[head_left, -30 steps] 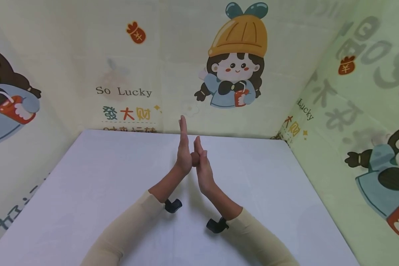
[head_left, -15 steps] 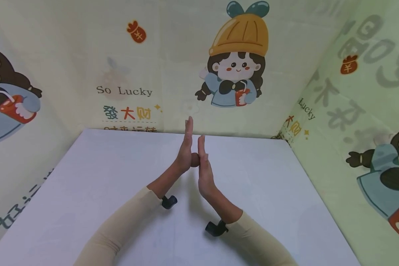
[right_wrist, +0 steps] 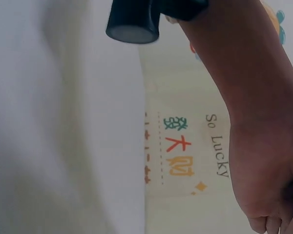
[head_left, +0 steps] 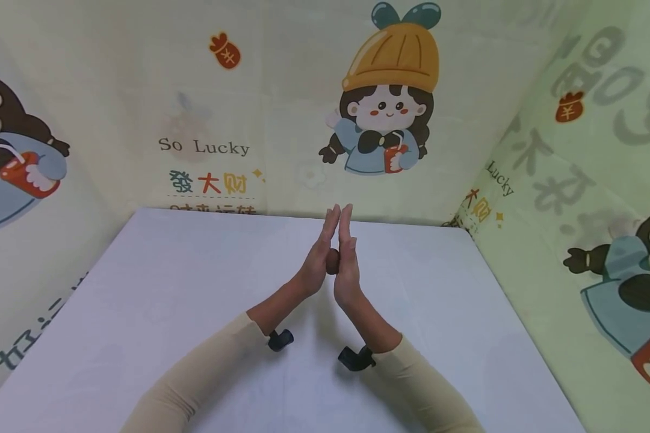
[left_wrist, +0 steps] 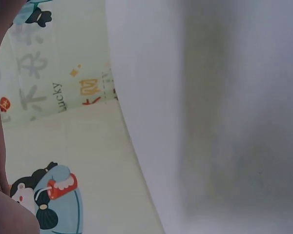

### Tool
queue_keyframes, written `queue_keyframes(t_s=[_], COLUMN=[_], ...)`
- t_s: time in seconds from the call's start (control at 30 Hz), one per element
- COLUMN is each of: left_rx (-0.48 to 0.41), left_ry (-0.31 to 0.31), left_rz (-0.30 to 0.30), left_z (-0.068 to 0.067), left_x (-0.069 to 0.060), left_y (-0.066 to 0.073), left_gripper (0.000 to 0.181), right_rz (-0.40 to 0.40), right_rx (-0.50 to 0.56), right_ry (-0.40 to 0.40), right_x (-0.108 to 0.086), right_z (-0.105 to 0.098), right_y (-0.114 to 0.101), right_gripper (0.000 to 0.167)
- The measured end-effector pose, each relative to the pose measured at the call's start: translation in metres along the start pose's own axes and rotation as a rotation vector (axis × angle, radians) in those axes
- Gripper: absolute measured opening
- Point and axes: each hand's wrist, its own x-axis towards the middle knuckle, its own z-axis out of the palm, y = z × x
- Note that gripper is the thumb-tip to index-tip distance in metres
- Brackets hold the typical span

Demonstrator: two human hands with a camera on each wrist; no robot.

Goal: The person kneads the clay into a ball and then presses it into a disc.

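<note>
Left hand: fingers (head_left: 334,218) straight and pointing up and away from the body, palm turned inward; the left hand (head_left: 315,263) lies flat against one side of the ball rather than curling round it
Right hand: fingers likewise straight, palm facing the other; the right hand (head_left: 348,273) borders the ball's opposite side, its thumb upright along the near edge
Ball: a small, brown, rounded ball (head_left: 332,262) between the two palms, near their middle, sandwiched and not pinched by fingertips; its sides are partly hidden by the hands
Fingertips: the two sets close together above the ball; whether they touch cannot be told
Forearms: converging from the lower corners in cream sleeves (head_left: 211,355), wrists bare
Wrist cameras: one black camera (head_left: 280,340) at the left cuff, a second black camera (head_left: 355,359) at the right cuff, both over the tabletop
Table: a white table (head_left: 195,270) beneath the raised hands, with soft shadows below the arms
Backdrop: a pale printed sheet (head_left: 292,90) behind and at both sides, bearing a cartoon figure (head_left: 390,96) in a yellow hat, "So Lucky" lettering (head_left: 203,146) and a red pouch (head_left: 225,51)
</note>
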Motion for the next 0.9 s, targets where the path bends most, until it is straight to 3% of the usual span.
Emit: queue_keyframes(t_s=[0.27,0.63,0.9], left_rx=[0.013,0.051,0.054], left_ry=[-0.009,-0.009,0.053], left_rz=[-0.020,0.022,0.076], left_z=[0.010,0.025,0.030], left_x=[-0.012,-0.024,-0.026], left_y=[-0.005,0.008,0.009], left_gripper=[0.059,0.062,0.072], right_rz=[0.025,0.105,0.281], right_rx=[-0.029,0.022,0.131], right_ry=[0.020,0.039,-0.037], right_x=[0.008,0.025,0.017], right_z=[-0.012,-0.027,-0.027], right_y=[0.004,0.006,0.014], right_gripper=[0.076,0.074,0.078])
